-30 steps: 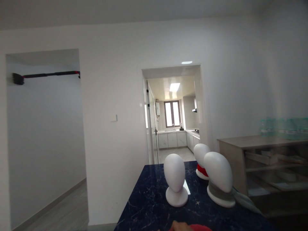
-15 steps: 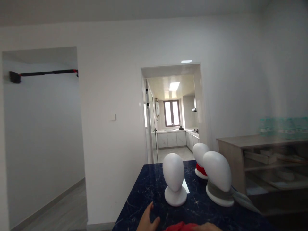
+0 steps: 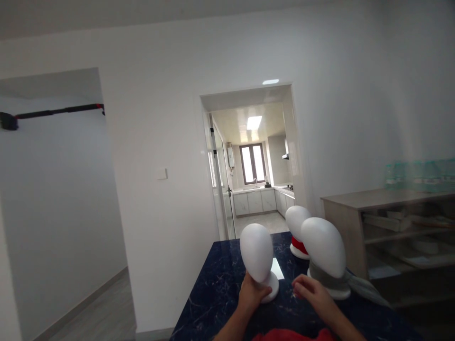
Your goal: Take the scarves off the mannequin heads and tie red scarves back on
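Bare white mannequin head [image 3: 256, 253] being gripped at its neck by the left hand [image 3: 250, 294] on the dark marbled surface [image 3: 213, 293], right hand [image 3: 313, 292] being held loosely open beside the grey-scarfed head [image 3: 324, 253]

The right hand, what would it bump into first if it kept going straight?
Probably the mannequin head with the grey scarf. The right hand points up and away towards its base, already close, though depth is hard to judge.
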The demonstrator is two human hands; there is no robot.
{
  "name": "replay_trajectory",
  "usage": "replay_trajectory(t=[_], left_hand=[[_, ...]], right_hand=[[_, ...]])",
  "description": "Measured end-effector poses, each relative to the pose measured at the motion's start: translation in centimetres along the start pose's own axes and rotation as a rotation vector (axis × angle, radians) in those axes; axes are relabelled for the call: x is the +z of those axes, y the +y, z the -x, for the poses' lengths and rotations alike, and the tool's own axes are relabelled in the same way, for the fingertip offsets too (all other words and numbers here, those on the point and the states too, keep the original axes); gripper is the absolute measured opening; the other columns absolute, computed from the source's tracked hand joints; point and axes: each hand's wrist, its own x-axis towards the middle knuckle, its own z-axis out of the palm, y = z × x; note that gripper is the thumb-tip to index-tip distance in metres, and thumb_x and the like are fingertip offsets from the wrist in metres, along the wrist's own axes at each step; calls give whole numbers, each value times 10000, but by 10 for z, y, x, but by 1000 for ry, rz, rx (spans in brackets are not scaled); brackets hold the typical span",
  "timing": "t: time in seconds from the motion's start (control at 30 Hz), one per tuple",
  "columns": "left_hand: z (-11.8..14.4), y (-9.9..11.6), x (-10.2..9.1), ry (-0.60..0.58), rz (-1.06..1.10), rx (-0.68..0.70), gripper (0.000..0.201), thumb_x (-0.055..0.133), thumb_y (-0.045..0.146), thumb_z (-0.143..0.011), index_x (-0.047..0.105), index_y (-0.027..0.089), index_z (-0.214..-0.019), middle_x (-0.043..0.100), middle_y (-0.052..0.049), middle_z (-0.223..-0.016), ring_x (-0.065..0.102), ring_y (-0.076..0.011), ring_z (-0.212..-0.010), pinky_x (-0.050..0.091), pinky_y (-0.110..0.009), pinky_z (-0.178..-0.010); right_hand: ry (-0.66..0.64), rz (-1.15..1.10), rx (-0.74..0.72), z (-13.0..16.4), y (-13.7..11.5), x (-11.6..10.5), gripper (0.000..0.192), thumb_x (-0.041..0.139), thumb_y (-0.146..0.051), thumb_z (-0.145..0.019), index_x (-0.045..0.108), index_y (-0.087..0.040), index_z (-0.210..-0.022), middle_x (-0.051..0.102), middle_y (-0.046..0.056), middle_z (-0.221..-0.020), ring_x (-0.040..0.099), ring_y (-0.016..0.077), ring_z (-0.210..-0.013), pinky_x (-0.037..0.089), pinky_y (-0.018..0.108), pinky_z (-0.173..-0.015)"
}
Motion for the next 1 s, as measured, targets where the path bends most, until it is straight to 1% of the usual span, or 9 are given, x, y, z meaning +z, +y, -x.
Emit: replay_trajectory(t=[0.1,0.17,0.27,0.33,0.4,0.6,0.7,0.83,1.0], left_hand=[[-10,-7,8,102,-110,-11,973,910,386,-634,488,243,-1499,717,-127,-1410,660,-331,-1330,523,-361,-1065],[-18,-11,12,140,-138,-6,915,880,414,-677,488,231,-1484,744,-125,-1354,706,-315,-1255,549,-341,-990],[-34,-17,7,156,-140,18,841,868,420,-701,518,211,-1436,747,-131,-1341,717,-299,-1229,557,-314,-956],[-50,-25,-7,174,-149,19,821,864,427,-718,519,203,-1429,748,-129,-1341,721,-286,-1226,559,-299,-960],[-68,-37,-31,210,-170,0,832,852,446,-746,493,197,-1454,738,-132,-1363,710,-283,-1250,556,-300,-986],[-117,-81,-126,352,-241,-158,934,834,511,-763,413,131,-1506,704,-238,-1380,683,-405,-1275,559,-478,-1023],[-133,-97,-157,390,-232,-106,876,841,385,-760,424,124,-1485,676,-206,-1439,647,-348,-1338,543,-419,-1074],[-149,-111,-175,391,-210,-13,697,865,272,-680,591,146,-1308,743,-141,-1345,678,-329,-1284,567,-402,-1061],[-168,-126,-174,394,-169,9,618,847,289,-674,641,133,-1236,777,-144,-1276,711,-340,-1229,598,-409,-1017]], right_hand=[[178,102,53,0,33,-3,421,573,-614,-943,674,-211,-873,582,-47,-671,548,164,-618,399,286,-578],[186,192,41,5,44,-1,401,550,-588,-964,660,-214,-871,542,-59,-650,513,156,-600,362,283,-571],[183,287,9,10,45,3,370,543,-551,-973,659,-215,-868,548,-54,-667,517,162,-641,355,287,-608],[195,314,17,9,42,3,373,529,-553,-977,659,-217,-881,530,-57,-660,510,165,-644,346,290,-614],[219,314,35,7,43,3,378,509,-560,-982,655,-219,-912,495,-67,-647,497,164,-631,344,291,-613],[233,308,84,2,57,11,359,504,-557,-971,647,-228,-984,479,-77,-625,491,167,-608,329,292,-598],[225,280,115,-1,64,15,351,525,-568,-956,649,-241,-994,481,-77,-610,477,169,-600,305,294,-585],[251,235,157,-4,69,16,365,533,-589,-946,657,-250,-999,491,-71,-611,466,175,-600,304,300,-590],[265,235,188,-5,68,14,362,536,-584,-939,659,-247,-987,471,-67,-622,463,181,-620,314,302,-600]])
